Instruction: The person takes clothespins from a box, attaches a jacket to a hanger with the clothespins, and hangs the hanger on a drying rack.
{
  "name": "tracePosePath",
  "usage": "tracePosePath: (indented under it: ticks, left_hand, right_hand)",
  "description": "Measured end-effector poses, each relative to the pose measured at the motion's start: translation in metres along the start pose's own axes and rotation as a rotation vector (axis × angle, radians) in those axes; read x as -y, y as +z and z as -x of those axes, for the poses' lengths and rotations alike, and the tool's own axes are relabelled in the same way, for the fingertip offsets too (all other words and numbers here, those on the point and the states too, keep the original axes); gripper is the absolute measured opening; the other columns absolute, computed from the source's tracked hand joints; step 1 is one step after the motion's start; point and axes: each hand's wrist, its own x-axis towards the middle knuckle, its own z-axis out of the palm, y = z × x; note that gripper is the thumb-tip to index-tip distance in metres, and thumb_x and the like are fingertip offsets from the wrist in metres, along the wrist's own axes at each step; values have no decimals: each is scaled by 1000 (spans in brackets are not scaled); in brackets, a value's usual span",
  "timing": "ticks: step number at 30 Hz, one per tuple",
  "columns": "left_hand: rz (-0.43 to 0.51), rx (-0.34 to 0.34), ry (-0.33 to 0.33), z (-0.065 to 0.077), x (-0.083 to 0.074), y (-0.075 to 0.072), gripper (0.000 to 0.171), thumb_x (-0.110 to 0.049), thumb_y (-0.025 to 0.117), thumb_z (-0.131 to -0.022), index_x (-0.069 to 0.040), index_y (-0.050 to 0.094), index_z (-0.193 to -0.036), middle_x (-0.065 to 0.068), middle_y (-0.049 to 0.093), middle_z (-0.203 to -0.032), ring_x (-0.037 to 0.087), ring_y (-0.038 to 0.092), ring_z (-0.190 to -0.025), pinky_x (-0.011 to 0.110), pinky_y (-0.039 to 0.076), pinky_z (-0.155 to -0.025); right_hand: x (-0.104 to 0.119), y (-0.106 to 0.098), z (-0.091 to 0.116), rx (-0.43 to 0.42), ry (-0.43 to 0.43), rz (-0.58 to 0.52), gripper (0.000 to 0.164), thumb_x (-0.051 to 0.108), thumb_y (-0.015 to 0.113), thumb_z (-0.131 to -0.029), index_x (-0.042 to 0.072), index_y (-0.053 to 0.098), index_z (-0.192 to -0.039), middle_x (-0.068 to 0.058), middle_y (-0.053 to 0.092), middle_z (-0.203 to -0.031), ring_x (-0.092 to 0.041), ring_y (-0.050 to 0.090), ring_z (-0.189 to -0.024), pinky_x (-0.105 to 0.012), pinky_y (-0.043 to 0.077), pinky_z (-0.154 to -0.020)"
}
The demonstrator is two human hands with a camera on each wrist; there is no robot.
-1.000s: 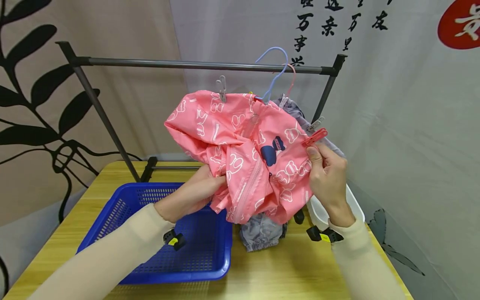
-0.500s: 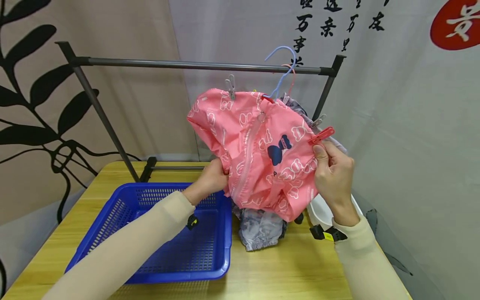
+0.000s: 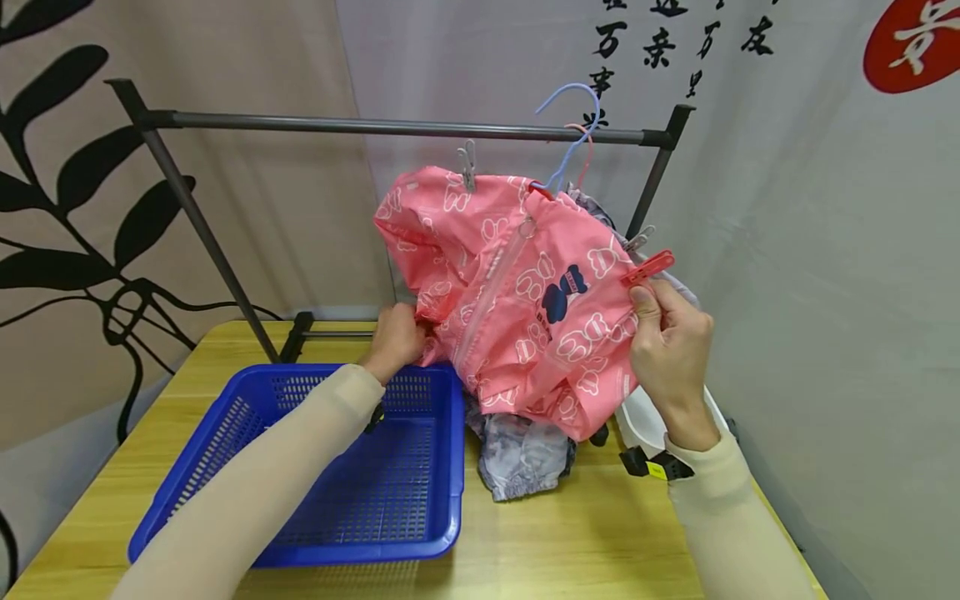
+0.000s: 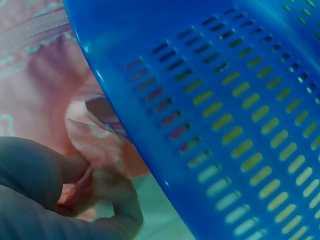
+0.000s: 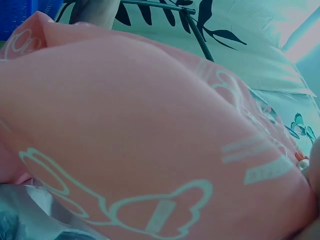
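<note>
A pink jacket [image 3: 517,333] with white bear outlines, a front zip and a navy bear patch hangs from a blue hanger [image 3: 577,142], whose hook overlaps the rack bar. My left hand [image 3: 396,337] holds the jacket's lower left part above the basket's back rim; in the left wrist view its thumb and finger pinch the pink cloth [image 4: 95,145]. On the right, my right hand [image 3: 671,358] pinches the jacket's edge, just below a red clothespin [image 3: 651,267]. Jacket cloth [image 5: 125,110] fills most of the right wrist view. A grey clip [image 3: 468,165] sits on the left shoulder.
A dark metal rack bar [image 3: 360,126] spans the back of the wooden table [image 3: 525,550]. The blue basket [image 3: 442,542] stands front left. Behind the jacket are a pink hanger [image 3: 587,158] and grey clothing [image 3: 525,458]. A white container [image 3: 641,421] is at the right.
My left hand has shifted from under the jacket to its left side, drawing the cloth left and straightening the front. The jacket and blue hanger have moved right, with my right hand slightly.
</note>
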Motion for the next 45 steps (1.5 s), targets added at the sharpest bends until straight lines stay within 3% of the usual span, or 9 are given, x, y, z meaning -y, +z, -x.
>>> tracePosePath:
  ticks: [4, 5, 8, 14, 18, 22, 25, 30, 45]
  left_hand:
    - [42, 96, -142, 6, -12, -25, 28, -14, 64, -102, 4, 83, -112, 29, 84, -114, 53, 80, -111, 63, 66, -94]
    - [96, 83, -118, -2, 7, -17, 31, -23, 66, -106, 1, 82, -118, 25, 85, -112, 47, 80, -107, 58, 67, -92]
    - [139, 76, -131, 5, -1, -31, 47, -36, 71, -108, 0, 71, -138, 24, 77, -121, 42, 73, -112, 55, 63, -96]
    - [194, -11, 34, 56, -76, -76, 31, -34, 73, -115, -3, 68, -114, 20, 76, -106, 31, 73, -93, 42, 60, -80]
    - [253, 110, 203, 81, -106, -74, 27, -34, 70, -118, -14, 77, -101, 3, 78, -89, 15, 69, -81, 31, 55, -74]
    - [239, 280, 301, 95, -118, -58, 24, -34, 67, -119, -16, 82, -126, 2, 86, -116, 20, 82, -107, 46, 68, -99]
    - [214, 375, 338, 100, -120, -51, 35, -33, 66, -119, -12, 77, -146, 8, 84, -140, 26, 82, -127, 53, 66, -114]
    - [161, 395, 379, 101, -113, -52, 32, -28, 69, -117, -10, 81, -141, 6, 87, -130, 24, 82, -120, 52, 66, -111]
    - [143, 168, 225, 95, -63, -100, 21, -21, 68, -119, -7, 83, -123, 11, 87, -113, 28, 83, -107, 56, 71, -100]
  right_hand:
    - [-1, 2, 1, -6, -15, 27, 21, 9, 73, -114, -4, 83, -100, -18, 68, -74, 4, 46, -67, -15, 33, -63]
    - [-1, 3, 2, -7, -18, 32, 21, 9, 74, -113, -4, 83, -99, -17, 67, -73, 4, 46, -67, -15, 32, -63]
    - [-2, 4, 3, -8, -27, 41, 23, 10, 74, -113, -3, 82, -97, -15, 65, -70, 3, 45, -66, -15, 31, -62]
    - [-4, 6, 5, -3, -41, 37, 25, 11, 72, -115, -5, 81, -99, -17, 65, -71, 2, 46, -67, -16, 32, -63]
    - [-3, 6, 7, -5, -47, 30, 24, 9, 72, -114, -4, 81, -97, -16, 63, -69, 2, 45, -67, -16, 32, -63]
    - [-1, 6, 9, 5, -54, 28, 25, 8, 73, -113, -4, 79, -92, -14, 59, -67, 2, 43, -65, -16, 30, -62]
    - [-1, 7, 12, 25, -67, 34, 26, 8, 74, -113, -3, 78, -90, -12, 60, -66, 1, 43, -64, -17, 29, -61]
    - [-3, 8, 16, 58, -83, 54, 27, 9, 72, -114, -3, 77, -90, -12, 60, -66, -1, 43, -63, -19, 30, -60]
    - [-11, 8, 24, 34, -73, 40, 25, 3, 77, -109, 1, 74, -84, -9, 55, -63, 0, 41, -62, -22, 29, -58]
